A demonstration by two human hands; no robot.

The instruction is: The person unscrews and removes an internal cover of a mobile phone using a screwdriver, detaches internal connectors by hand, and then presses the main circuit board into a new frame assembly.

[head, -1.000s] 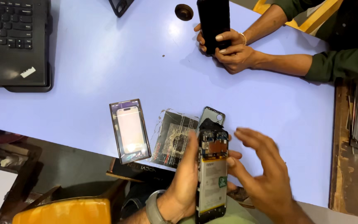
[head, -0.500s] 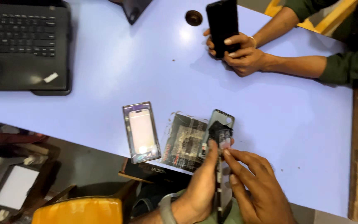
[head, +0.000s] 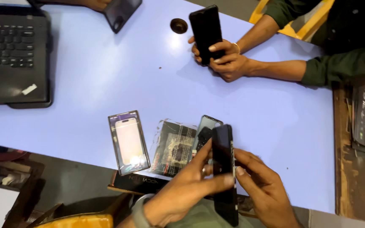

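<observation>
In the head view, the left hand [head: 182, 192] and the right hand [head: 265, 190] both pinch a dark phone [head: 224, 169], held on its edge at about six o'clock, just over the near rim of the blue table [head: 106, 76]. The fingers are closed around its sides. At nine o'clock from it lie a shiny wrapper [head: 174, 147] and a flat phone box [head: 128, 141]. At twelve o'clock, another person's hands [head: 222, 59] hold a black phone [head: 205, 29]. The dark phone could slip and fall, because only fingertips grip its thin edges.
</observation>
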